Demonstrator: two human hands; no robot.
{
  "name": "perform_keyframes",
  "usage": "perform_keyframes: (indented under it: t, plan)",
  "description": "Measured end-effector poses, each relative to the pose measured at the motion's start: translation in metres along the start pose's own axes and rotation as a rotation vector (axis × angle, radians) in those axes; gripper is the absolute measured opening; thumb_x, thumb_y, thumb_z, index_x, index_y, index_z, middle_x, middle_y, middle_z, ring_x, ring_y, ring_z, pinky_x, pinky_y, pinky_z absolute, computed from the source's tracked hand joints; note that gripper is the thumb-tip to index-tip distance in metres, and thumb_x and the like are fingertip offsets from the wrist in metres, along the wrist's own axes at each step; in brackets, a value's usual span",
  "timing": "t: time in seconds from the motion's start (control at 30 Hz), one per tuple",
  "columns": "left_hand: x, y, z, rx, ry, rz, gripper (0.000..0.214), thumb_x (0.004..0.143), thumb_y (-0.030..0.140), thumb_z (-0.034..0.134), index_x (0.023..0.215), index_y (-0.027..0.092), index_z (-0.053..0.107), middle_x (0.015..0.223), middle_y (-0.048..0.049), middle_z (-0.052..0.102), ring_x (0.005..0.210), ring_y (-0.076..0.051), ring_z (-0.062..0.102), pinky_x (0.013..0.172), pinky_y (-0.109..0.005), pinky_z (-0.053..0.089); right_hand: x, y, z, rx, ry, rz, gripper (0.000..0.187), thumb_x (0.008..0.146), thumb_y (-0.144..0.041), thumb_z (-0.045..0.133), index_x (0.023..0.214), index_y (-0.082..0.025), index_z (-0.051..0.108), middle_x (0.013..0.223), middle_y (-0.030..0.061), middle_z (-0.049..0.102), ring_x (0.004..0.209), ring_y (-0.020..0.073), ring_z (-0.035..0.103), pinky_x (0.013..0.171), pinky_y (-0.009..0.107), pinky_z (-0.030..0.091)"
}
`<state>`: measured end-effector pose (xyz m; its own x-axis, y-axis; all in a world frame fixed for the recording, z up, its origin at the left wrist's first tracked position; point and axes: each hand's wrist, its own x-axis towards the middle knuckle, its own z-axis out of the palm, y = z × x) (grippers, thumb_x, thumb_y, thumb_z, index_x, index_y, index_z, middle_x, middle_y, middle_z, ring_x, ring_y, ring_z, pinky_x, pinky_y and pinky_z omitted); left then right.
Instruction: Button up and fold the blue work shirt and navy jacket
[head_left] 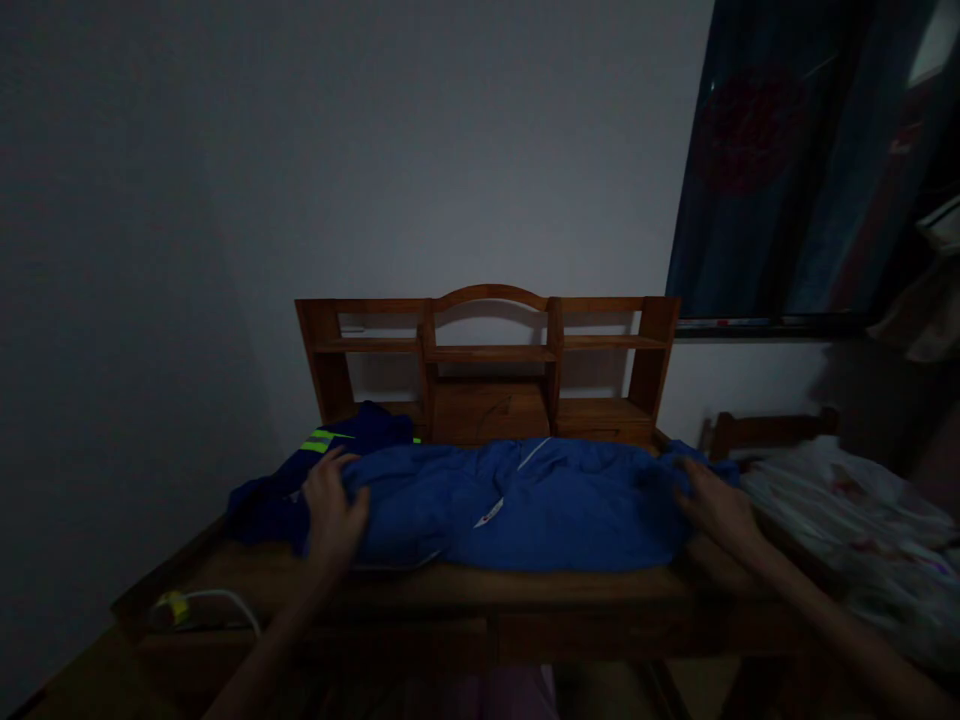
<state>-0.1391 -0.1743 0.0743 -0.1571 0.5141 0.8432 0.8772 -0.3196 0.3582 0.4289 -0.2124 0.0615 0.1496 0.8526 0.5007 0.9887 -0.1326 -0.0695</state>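
Observation:
A blue garment [570, 510] with white piping and a small white label lies in a long, rumpled bundle across the wooden desk [420, 595]. At its left end is my left hand [334, 505], thumb and fingers apart, next to the cloth. My right hand [716, 505] is at the opposite end, somewhat blurred, with its fingers bent over the fabric's edge and the thumb apart from them. Whether either hand touches the cloth is hard to make out in the dim light. Behind my left hand lies a darker blue garment [274, 500] with yellow-green reflective stripes.
A wooden shelf unit [491, 354] rises from the desk's back against the wall. At the desk's front left corner are a white cable [225, 597] and a yellow item [177, 606]. White plastic bags [847, 500] are heaped to the right, near a dark window [780, 180].

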Motion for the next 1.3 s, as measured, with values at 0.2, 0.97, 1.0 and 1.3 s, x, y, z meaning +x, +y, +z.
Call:
perform_keyframes:
  t: [0.2,0.97,1.0,1.3]
  plan:
    - [-0.050,0.054,0.056,0.016,-0.602,0.156,0.046,0.072,0.052,0.061,0.107,0.022,0.058,0.109,-0.0098,0.058,0.103,-0.030,0.048,0.089,-0.044,0.037,0.044,-0.117,0.002,-0.109,0.152,-0.247,0.036,0.093,-0.024,0.035,0.125,-0.010,0.042,0.119,0.0181,0.052,0.108,0.0283,0.049,0.084,0.035,0.041]
    - [-0.037,0.008,0.043,-0.080,-0.781,0.150,0.040,0.085,0.022,0.044,0.124,0.025,0.048,0.113,-0.0068,0.064,0.099,-0.021,0.062,0.085,-0.030,0.045,0.080,-0.241,-0.033,-0.114,0.005,-0.636,0.025,0.082,-0.011,0.041,0.101,-0.007,0.057,0.106,0.0206,0.058,0.104,0.0299,0.049,0.087,0.037,0.036]
    - [-0.032,0.012,0.042,-0.080,-0.737,0.126,0.042,0.085,0.022,0.044,0.127,0.025,0.045,0.111,-0.0066,0.065,0.096,-0.021,0.063,0.082,-0.029,0.046,0.081,-0.238,-0.042,-0.112,0.072,-0.633,0.025,0.083,-0.010,0.039,0.101,-0.008,0.057,0.111,0.0203,0.055,0.106,0.0298,0.047,0.088,0.037,0.035]
    - [0.021,0.027,0.016,0.297,-0.456,-0.080,0.061,0.083,0.025,0.043,0.141,0.016,0.025,0.086,-0.0147,0.068,0.080,-0.032,0.066,0.072,-0.040,0.047,0.095,-0.209,-0.101,-0.153,0.374,-0.397,0.031,0.089,-0.007,0.028,0.112,-0.010,0.048,0.110,0.0166,0.052,0.095,0.0252,0.050,0.081,0.034,0.036]
